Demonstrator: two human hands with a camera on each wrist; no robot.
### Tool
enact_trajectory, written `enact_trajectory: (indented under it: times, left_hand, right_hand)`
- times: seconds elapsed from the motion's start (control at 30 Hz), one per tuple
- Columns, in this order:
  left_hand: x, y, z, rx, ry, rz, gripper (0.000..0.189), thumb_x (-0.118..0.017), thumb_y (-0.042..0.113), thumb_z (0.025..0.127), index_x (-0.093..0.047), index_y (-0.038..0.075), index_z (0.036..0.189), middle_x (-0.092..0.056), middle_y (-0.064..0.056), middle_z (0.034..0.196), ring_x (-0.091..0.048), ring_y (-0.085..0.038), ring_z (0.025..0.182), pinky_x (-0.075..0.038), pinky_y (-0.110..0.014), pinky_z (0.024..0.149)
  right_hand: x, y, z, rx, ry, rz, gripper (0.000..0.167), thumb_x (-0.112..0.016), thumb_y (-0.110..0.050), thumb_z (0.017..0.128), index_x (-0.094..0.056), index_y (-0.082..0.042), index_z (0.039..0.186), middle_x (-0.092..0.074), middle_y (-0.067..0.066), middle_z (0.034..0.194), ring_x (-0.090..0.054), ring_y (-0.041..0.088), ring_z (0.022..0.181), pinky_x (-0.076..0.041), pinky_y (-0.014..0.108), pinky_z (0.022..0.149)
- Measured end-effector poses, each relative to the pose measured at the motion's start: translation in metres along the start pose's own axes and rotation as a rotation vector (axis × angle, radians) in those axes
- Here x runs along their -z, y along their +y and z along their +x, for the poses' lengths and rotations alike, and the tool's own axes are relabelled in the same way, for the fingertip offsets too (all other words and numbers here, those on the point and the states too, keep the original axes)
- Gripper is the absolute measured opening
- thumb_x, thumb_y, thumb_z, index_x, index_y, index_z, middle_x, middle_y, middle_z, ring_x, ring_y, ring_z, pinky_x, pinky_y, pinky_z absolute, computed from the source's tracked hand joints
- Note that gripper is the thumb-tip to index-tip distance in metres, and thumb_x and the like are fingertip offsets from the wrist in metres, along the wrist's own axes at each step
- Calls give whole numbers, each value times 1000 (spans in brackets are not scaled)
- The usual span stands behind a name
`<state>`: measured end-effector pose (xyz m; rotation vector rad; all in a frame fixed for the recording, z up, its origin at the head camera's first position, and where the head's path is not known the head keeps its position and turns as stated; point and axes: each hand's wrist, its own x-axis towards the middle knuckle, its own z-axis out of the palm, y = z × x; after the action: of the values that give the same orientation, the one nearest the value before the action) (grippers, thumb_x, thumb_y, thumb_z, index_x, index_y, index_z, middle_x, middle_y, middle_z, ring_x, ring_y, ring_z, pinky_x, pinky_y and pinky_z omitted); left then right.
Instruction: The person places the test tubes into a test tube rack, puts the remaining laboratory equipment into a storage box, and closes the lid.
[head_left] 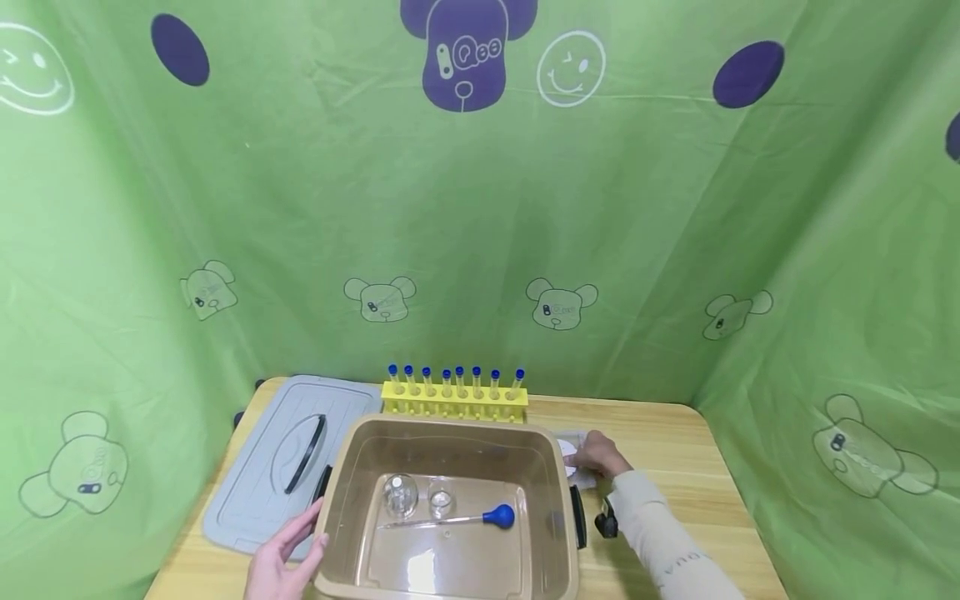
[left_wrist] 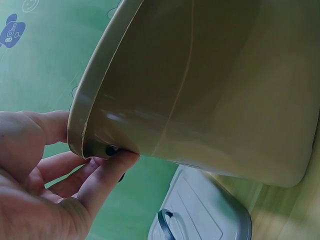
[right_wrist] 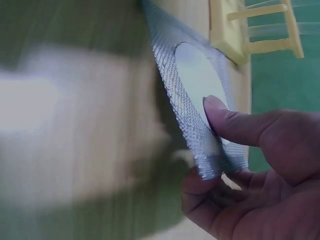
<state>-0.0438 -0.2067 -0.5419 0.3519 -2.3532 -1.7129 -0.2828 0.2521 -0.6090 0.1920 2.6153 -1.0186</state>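
Observation:
A brown plastic storage bin [head_left: 457,442] stands on the table. My left hand [head_left: 283,560] grips its left rim [left_wrist: 82,115], fingers on one side and thumb on the other. In the bin lie a round glass flask [head_left: 401,495], a small glass beaker [head_left: 441,500] and a glass dropper with a blue rubber bulb [head_left: 499,517]. To the right of the bin, my right hand [head_left: 602,455] pinches a wire gauze [right_wrist: 187,95] with a white round centre by one edge, thumb on top. In the right wrist view, the gauze is tilted above the tabletop.
Behind the bin, a yellow rack [head_left: 457,403] holds several blue-capped test tubes. A grey lid [head_left: 255,475] with a black handle lies at the left. Black handles [head_left: 578,517] flank the bin. Green cloth [head_left: 465,208] surrounds the wooden table [head_left: 675,450].

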Motion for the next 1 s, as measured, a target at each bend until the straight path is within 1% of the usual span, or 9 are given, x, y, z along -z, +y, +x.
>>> enact_trajectory:
  times: [0.1, 0.33, 0.43, 0.57, 0.67, 0.73, 0.8, 0.87, 1.0]
  left_hand:
    - [0, 1, 0, 3, -3, 8, 49, -73, -4, 87, -61, -4, 135, -63, -26, 132, -54, 16, 105, -47, -3, 91]
    - [0, 0, -1, 2, -6, 3, 49, -73, -5, 87, -60, -4, 135, -63, -26, 132, -55, 16, 104, -49, -5, 90]
    - [0, 1, -1, 0, -1, 5, 49, -74, -4, 88, -61, -4, 135, -63, -27, 132, -55, 16, 104, -50, -4, 89]
    - [0, 1, -2, -12, -4, 14, 49, -75, -3, 88, -61, -4, 135, -63, -27, 132, -55, 15, 104, -49, -3, 88]
    - [0, 2, -2, -16, -8, 6, 50, -74, -4, 88, -60, -4, 135, -62, -27, 133, -55, 15, 105, -51, -5, 88]
    - [0, 2, -2, -16, -10, 3, 50, -73, -5, 88, -60, -4, 136, -62, -26, 133, -54, 16, 105, -53, -8, 88]
    - [1, 3, -2, -11, -14, -3, 50, -72, -6, 88, -59, -4, 136, -62, -25, 134, -54, 17, 105, -54, -9, 88]
    - [1, 3, -2, -13, -19, -4, 51, -72, -6, 88, -59, -5, 136, -62, -26, 133, -55, 16, 105, -53, -8, 88]
    - [2, 2, -2, -32, -17, -3, 50, -74, -6, 88, -59, -5, 136, -63, -27, 131, -56, 14, 105, -49, -3, 90]
  right_hand:
    - [6, -2, -1, 3, -10, 39, 35, -84, -5, 77, -50, -3, 74, -49, 8, 72, -51, 19, 63, -50, 23, 51]
    - [19, -6, -4, 13, -26, 56, 32, -80, -3, 78, -48, -6, 75, -48, 6, 71, -48, 16, 60, -45, 21, 48]
    - [25, -6, -7, 28, -38, 71, 29, -75, -2, 80, -46, -6, 77, -46, 5, 71, -46, 16, 61, -42, 21, 48]
    - [34, -6, -15, 13, -45, 90, 21, -65, 1, 83, -46, -6, 78, -45, 3, 68, -44, 15, 59, -40, 22, 47]
    - [43, -8, -23, 5, -45, 90, 13, -61, 2, 86, -49, -2, 83, -48, 5, 69, -48, 17, 59, -45, 25, 47]
    - [49, -11, -28, 18, -42, 80, 10, -60, 1, 89, -50, 4, 92, -53, 9, 73, -53, 19, 62, -49, 27, 48]
    - [57, -15, -32, 33, -41, 70, 16, -58, 1, 92, -50, 8, 103, -57, 14, 78, -57, 23, 64, -52, 29, 50]
    - [66, -19, -36, 51, -33, 42, 22, -58, 0, 94, -48, 11, 110, -58, 16, 82, -60, 24, 67, -54, 30, 51]
    - [87, -33, -48, 112, -18, -11, 25, -57, -1, 97, -46, 12, 115, -60, 20, 86, -63, 29, 71, -59, 35, 54]
